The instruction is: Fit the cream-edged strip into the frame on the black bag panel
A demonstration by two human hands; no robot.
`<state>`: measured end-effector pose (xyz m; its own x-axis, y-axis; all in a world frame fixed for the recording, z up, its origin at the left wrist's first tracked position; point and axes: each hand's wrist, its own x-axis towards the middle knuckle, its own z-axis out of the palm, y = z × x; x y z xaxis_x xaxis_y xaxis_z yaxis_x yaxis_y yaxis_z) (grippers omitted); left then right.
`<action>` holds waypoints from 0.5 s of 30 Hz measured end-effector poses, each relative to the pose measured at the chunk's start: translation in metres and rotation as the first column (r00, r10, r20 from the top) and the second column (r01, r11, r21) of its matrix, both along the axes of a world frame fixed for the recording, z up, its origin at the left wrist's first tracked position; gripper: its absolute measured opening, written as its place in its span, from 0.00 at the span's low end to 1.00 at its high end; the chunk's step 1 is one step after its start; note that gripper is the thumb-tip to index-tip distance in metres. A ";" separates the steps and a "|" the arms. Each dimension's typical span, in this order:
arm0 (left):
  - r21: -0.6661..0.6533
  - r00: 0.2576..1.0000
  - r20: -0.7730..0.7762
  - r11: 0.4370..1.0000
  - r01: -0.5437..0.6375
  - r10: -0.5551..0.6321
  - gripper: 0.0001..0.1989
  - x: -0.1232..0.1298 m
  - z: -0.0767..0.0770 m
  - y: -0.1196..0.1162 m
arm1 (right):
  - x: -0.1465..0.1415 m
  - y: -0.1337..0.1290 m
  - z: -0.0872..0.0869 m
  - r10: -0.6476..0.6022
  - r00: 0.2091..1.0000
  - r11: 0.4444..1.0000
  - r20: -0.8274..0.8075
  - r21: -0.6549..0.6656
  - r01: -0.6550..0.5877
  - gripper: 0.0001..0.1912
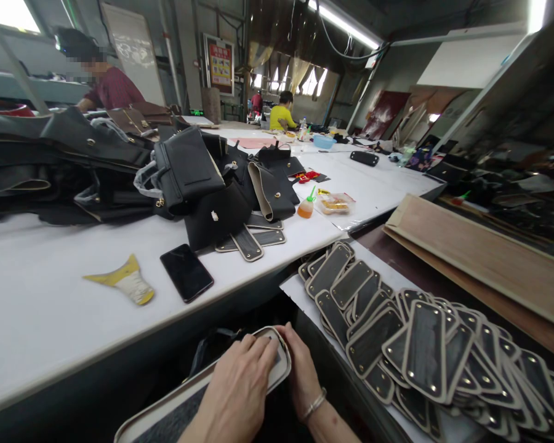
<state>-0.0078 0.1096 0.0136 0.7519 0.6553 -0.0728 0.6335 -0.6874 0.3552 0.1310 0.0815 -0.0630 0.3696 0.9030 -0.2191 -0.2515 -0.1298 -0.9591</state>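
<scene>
Left hand (235,384): one, bare, back uppermost, reaching in from the lower edge toward upper right; fingers (257,351) close together, bent, tips turned downward; thumb hidden. Right hand (303,372): one, bare, seen side-on, palm facing the left hand, fingers gently curved. Right forearm (333,427): bare, slanting up and leftward from the lower edge. Hands near one another, at almost equal height.

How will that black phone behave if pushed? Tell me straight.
The phone would probably slide rather than roll or tip, since it lies flat on the white table. Its glossy face suggests it may be slick and stiff. It might drop if pushed hard, as the table's edge is close.
</scene>
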 end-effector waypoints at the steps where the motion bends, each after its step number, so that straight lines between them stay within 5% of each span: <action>1: 0.000 1.000 -0.027 1.000 0.005 -0.005 0.22 0.003 0.004 0.004 | 0.003 -0.002 0.002 0.028 0.997 1.000 0.078 0.008 -0.028 0.26; 6: -0.070 1.000 0.012 0.997 0.016 -0.015 0.20 0.013 0.023 0.032 | 0.006 -0.023 0.023 0.111 0.812 0.994 0.573 -0.057 -0.095 0.19; 15: -0.267 0.972 0.141 0.939 0.218 -0.186 0.17 0.012 0.002 0.085 | -0.002 -0.027 0.023 0.110 0.732 0.992 0.672 -0.119 -0.039 0.18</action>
